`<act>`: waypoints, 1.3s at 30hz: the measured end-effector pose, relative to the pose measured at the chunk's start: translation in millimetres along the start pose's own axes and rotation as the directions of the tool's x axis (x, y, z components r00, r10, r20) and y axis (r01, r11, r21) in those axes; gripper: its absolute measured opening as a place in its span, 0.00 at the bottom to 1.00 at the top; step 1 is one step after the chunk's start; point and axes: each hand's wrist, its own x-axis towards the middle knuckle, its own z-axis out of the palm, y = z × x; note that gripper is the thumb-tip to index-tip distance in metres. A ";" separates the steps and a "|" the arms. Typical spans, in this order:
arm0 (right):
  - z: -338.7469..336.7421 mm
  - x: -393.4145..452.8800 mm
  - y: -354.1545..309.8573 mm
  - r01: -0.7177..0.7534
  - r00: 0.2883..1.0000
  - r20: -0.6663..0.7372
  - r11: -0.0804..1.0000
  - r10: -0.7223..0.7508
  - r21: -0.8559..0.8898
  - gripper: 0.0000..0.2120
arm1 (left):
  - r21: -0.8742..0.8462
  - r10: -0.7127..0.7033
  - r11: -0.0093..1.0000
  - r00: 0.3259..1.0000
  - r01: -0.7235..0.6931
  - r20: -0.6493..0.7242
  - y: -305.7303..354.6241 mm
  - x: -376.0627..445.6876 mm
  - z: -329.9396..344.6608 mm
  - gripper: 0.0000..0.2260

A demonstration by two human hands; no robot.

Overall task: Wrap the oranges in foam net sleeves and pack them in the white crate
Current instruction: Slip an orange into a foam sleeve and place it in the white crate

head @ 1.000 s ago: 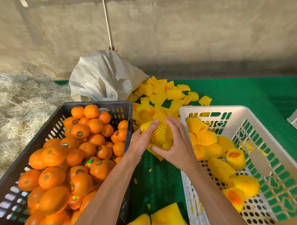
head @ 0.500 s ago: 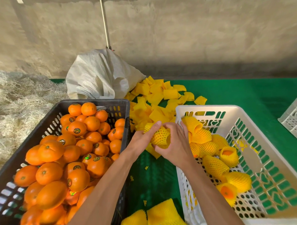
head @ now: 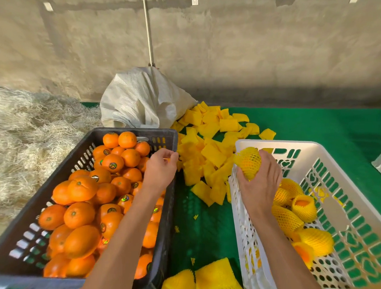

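One sleeved orange (head: 249,162), fruit hidden, sits in right-hand fingers (head: 271,162); left fingers (head: 171,155) curl loosely, seemingly empty.

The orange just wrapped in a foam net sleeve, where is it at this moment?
In the head view the wrapped orange is held in the right hand, right of centre, above the near-left rim of the white crate, beside the loose yellow sleeves.

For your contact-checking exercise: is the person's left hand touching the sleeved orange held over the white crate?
Apart. The head view shows the left hand over the dark crate's corner, with loose sleeves showing between it and the sleeved orange, held only by the right hand.
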 end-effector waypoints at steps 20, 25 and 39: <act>31.7 -43.4 -16.7 0.301 0.038 0.996 0.949 0.080 -0.088 0.23 | 0.409 -0.222 0.902 0.961 0.138 0.166 -20.2 -14.8 -35.6 0.17; 44.0 -61.8 -7.8 0.537 -0.279 0.904 0.833 0.323 -0.132 0.19 | 0.346 0.052 0.938 0.980 0.018 -0.193 3.1 -9.5 -9.2 0.25; 73.3 -95.0 6.5 0.658 -0.171 0.964 0.752 0.203 -0.042 0.18 | -0.247 -0.141 0.949 0.963 0.198 0.230 0.5 -18.7 68.1 0.23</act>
